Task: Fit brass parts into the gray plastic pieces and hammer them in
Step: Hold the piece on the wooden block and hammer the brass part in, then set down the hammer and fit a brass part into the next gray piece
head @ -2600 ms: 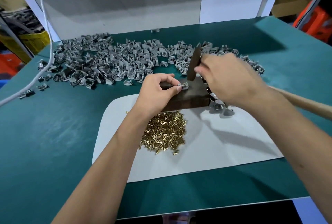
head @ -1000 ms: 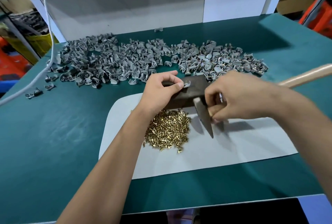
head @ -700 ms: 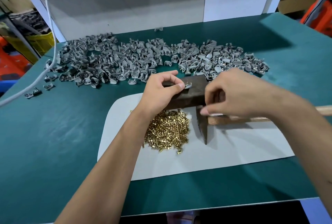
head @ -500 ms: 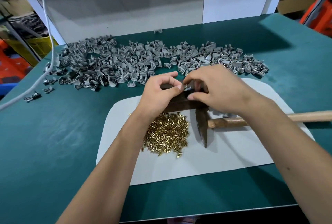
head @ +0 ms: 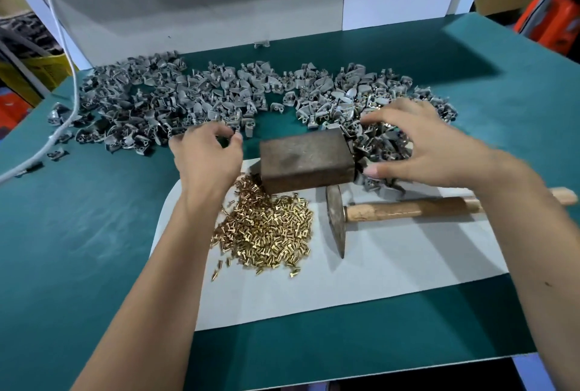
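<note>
Between cycles: wooden-handled hammer lies idle on white mat, dark metal anvil block bare; right hand, fingers spread, over finished heap; left hand, loosely curled, reaching gray plastic pieces, grasp unclear; next: seat one from brass pile.

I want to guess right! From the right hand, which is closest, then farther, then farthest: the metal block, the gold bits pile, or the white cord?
1. Metal block: just left of the right hand.
2. Gold bits pile: lower left, on the white mat.
3. White cord: far left edge.
</note>
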`<action>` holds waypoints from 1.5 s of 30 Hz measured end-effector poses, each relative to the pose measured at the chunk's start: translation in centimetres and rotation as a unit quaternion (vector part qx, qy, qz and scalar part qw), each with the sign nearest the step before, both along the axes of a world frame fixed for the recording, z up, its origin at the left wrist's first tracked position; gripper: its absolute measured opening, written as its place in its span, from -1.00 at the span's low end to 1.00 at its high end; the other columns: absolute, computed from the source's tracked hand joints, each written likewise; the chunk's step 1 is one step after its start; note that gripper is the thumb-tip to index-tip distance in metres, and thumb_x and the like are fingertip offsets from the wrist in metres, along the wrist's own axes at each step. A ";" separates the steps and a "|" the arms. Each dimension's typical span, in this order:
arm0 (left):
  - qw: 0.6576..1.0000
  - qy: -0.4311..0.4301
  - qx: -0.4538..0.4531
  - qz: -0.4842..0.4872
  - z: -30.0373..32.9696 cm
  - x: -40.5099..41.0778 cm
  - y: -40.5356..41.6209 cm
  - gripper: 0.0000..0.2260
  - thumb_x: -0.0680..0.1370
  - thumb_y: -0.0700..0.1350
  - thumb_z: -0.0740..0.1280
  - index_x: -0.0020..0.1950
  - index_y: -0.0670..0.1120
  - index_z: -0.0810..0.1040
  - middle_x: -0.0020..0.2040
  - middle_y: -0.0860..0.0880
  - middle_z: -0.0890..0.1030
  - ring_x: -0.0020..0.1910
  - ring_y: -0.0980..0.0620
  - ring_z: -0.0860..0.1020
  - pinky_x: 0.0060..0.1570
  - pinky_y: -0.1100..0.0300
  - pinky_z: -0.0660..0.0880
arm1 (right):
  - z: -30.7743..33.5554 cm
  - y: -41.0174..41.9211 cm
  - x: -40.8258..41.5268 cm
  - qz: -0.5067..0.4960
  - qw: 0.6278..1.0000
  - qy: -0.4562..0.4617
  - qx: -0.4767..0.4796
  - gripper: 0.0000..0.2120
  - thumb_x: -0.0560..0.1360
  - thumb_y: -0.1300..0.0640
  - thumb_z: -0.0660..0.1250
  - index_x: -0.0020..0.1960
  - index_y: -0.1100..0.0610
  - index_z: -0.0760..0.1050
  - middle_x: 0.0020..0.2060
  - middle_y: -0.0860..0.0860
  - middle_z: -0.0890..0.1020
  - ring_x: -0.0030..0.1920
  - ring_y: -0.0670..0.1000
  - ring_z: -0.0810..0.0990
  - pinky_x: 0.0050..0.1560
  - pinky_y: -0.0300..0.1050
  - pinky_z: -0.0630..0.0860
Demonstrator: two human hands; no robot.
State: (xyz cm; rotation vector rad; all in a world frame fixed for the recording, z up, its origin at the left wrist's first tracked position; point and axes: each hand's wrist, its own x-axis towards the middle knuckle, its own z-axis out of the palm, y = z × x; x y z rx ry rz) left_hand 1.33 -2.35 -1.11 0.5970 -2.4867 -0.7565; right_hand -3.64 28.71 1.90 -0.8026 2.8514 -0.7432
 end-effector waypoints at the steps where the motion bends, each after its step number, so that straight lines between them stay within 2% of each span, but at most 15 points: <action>1: 1.000 -0.013 -0.015 -0.002 -0.1 0.0 -0.3 -0.84 0.59 -0.02 0.36 0.10 -0.01 0.68 0.06 -0.02 0.69 0.21 -0.09 0.50 0.31 0.06 0.15 | 0.2 0.3 0.0 0.023 0.999 -0.024 0.016 -0.16 0.33 -0.23 0.57 0.53 -0.21 0.30 0.45 -0.06 0.30 0.49 -0.01 0.14 0.51 0.04 0.18; 4: 0.998 -0.047 -0.034 -0.016 -0.4 0.2 -0.5 -0.78 0.55 -0.14 0.36 0.17 -0.05 0.68 0.09 -0.08 0.71 0.20 -0.14 0.57 0.51 -0.07 0.18 | -0.2 0.0 0.2 0.054 0.995 -0.047 0.069 -0.05 0.35 -0.22 0.58 0.59 -0.26 0.15 0.59 -0.15 0.09 0.58 -0.04 0.00 0.59 0.13 0.07; 6: 0.998 -0.054 -0.025 -0.023 -0.5 0.3 -0.4 -0.77 0.53 -0.19 0.38 0.16 -0.06 0.68 0.10 -0.12 0.70 0.16 -0.17 0.60 0.46 -0.17 0.33 | -0.9 -0.5 0.0 0.046 0.995 -0.021 0.087 -0.10 0.39 -0.23 0.54 0.60 -0.25 0.15 0.62 -0.14 0.05 0.61 -0.03 -0.05 0.58 0.27 0.08; 9: 0.999 -0.036 -0.020 -0.026 -0.6 0.4 -0.5 -0.83 0.53 -0.23 0.40 0.08 -0.08 0.72 0.02 -0.12 0.72 0.01 -0.13 0.64 0.20 -0.04 0.56 | -1.5 -1.0 -0.5 0.043 0.994 0.009 0.096 -0.18 0.44 -0.26 0.48 0.60 -0.22 0.19 0.62 -0.12 0.10 0.60 -0.04 -0.06 0.54 0.37 0.10; 12: 1.000 -0.023 -0.007 -0.011 -0.7 0.4 -0.5 -0.82 0.54 -0.29 0.39 0.00 -0.05 0.72 -0.06 -0.11 0.72 -0.14 -0.08 0.63 -0.04 0.11 0.58 | -1.6 -1.1 -1.4 0.048 0.995 0.011 0.087 -0.23 0.43 -0.27 0.48 0.57 -0.18 0.28 0.60 -0.10 0.16 0.58 -0.04 -0.05 0.54 0.36 0.10; 16: 1.000 0.003 0.013 -0.004 -0.7 0.4 -0.5 -0.75 0.56 -0.32 0.36 -0.03 0.01 0.73 -0.04 -0.07 0.70 -0.17 -0.06 0.62 -0.08 0.17 0.53 | -1.9 -1.3 -2.9 0.039 0.995 0.035 0.082 -0.46 0.52 -0.13 0.45 0.46 -0.15 0.42 0.57 -0.08 0.24 0.56 0.02 0.05 0.51 0.37 0.16; 19: 0.999 0.027 0.038 0.007 -0.6 0.3 -0.5 -0.74 0.60 -0.28 0.34 0.11 0.04 0.71 -0.03 -0.05 0.70 -0.18 -0.04 0.60 -0.08 0.17 0.52 | -2.1 -1.7 -3.6 0.012 0.995 0.076 0.055 -0.69 0.59 -0.03 0.39 0.33 -0.12 0.53 0.51 -0.07 0.34 0.50 0.10 0.18 0.44 0.31 0.26; 21: 0.997 0.051 0.060 0.014 -0.7 0.1 -0.8 -0.68 0.61 -0.27 0.34 0.27 0.06 0.64 -0.09 -0.01 0.66 -0.18 -0.02 0.58 -0.02 0.16 0.53 | -2.1 -2.2 -3.8 -0.003 0.992 0.113 0.058 -0.74 0.60 -0.01 0.38 0.29 -0.10 0.56 0.44 -0.03 0.43 0.41 0.11 0.27 0.38 0.25 0.34; 23: 0.991 0.079 0.103 0.016 -0.7 0.0 -1.1 -0.64 0.60 -0.28 0.35 0.31 0.08 0.57 -0.19 0.01 0.63 -0.16 -0.04 0.63 0.06 0.09 0.59 | -1.8 -2.7 -4.0 -0.030 0.988 0.136 0.061 -0.70 0.59 -0.04 0.39 0.31 -0.12 0.53 0.37 -0.02 0.49 0.36 0.09 0.31 0.37 0.23 0.37; 26: 0.970 0.127 0.204 0.032 -0.6 -0.1 -1.6 -0.76 0.57 -0.22 0.42 0.16 0.04 0.54 -0.19 -0.04 0.67 -0.15 -0.03 0.69 0.06 -0.07 0.63 | -0.7 -4.2 -3.6 -0.068 0.983 0.160 0.049 -0.61 0.58 -0.07 0.39 0.38 -0.07 0.47 0.34 0.05 0.51 0.40 0.14 0.32 0.42 0.25 0.34; 29: 0.941 0.163 0.287 0.081 -0.3 -0.3 -2.4 -0.84 0.53 -0.08 0.50 0.04 -0.03 0.57 -0.08 -0.11 0.68 -0.12 -0.03 0.68 0.08 -0.08 0.63 | 1.2 -7.3 -1.7 -0.038 0.975 0.218 0.003 -0.75 0.59 -0.01 0.39 0.24 0.02 0.59 0.20 0.08 0.62 0.29 0.16 0.44 0.36 0.11 0.40; 33: 0.883 0.229 0.391 0.121 0.0 -0.1 -3.8 -0.81 0.52 -0.08 0.53 -0.10 -0.12 0.55 -0.25 -0.04 0.63 -0.35 0.07 0.57 -0.15 0.12 0.62 | 2.7 -13.7 3.5 0.134 0.971 0.198 0.005 -0.86 0.59 -0.01 0.39 0.12 -0.04 0.63 0.03 -0.06 0.69 0.09 -0.01 0.56 0.23 0.03 0.52; 36: 0.839 0.271 0.450 0.143 0.2 -0.1 -4.5 -0.79 0.51 -0.21 0.52 -0.13 -0.15 0.48 -0.21 -0.12 0.62 -0.35 0.02 0.55 -0.18 0.10 0.58 | 2.0 -17.8 5.9 0.231 0.957 0.163 0.056 -0.88 0.59 0.01 0.39 0.11 -0.08 0.64 0.02 -0.07 0.68 0.10 0.02 0.58 0.17 0.08 0.55; 42: 0.795 0.310 0.480 0.207 0.5 0.2 -6.0 -0.65 0.42 -0.33 0.55 -0.26 -0.09 0.38 -0.31 -0.10 0.61 -0.34 -0.03 0.65 -0.23 0.15 0.64 | 0.5 -21.9 6.0 0.203 0.954 0.178 0.132 -0.84 0.58 0.09 0.36 0.12 0.02 0.65 0.04 0.05 0.65 0.09 0.14 0.62 0.01 0.01 0.55; 45: 0.798 0.291 0.482 0.213 0.4 0.2 -6.1 -0.64 0.41 -0.32 0.54 -0.25 -0.09 0.36 -0.36 -0.11 0.63 -0.38 -0.02 0.65 -0.24 0.12 0.61 | 0.4 -22.6 5.9 0.202 0.962 0.143 0.117 -0.87 0.52 0.15 0.39 0.04 0.01 0.65 0.00 0.03 0.63 0.05 0.13 0.61 -0.04 -0.01 0.50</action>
